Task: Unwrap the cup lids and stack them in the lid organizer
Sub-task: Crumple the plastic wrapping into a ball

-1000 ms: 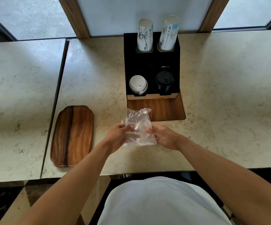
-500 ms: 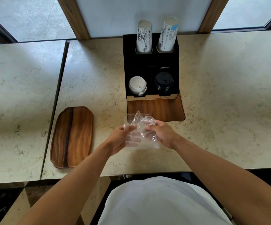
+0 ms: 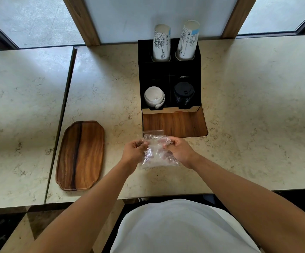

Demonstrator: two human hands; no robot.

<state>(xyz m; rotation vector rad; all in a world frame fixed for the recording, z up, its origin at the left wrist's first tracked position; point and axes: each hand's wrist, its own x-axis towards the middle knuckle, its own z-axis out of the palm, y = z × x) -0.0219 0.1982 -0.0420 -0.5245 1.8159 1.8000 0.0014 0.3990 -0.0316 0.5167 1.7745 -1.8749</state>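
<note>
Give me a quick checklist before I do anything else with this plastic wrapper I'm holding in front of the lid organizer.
1. Both hands on the plastic wrapper: ok, the left hand and right hand each grip a side.
2. Wrapper emptied of lids: cannot tell, the crumpled film hides what is inside.
3. White lids in the organizer, front left slot: ok.
4. Black lids in the front right slot: ok.
5. Lids kept sorted by colour: ok, no mixing visible.
6. Place to set things down: ok, the wooden tray lies bare to the left.
</note>
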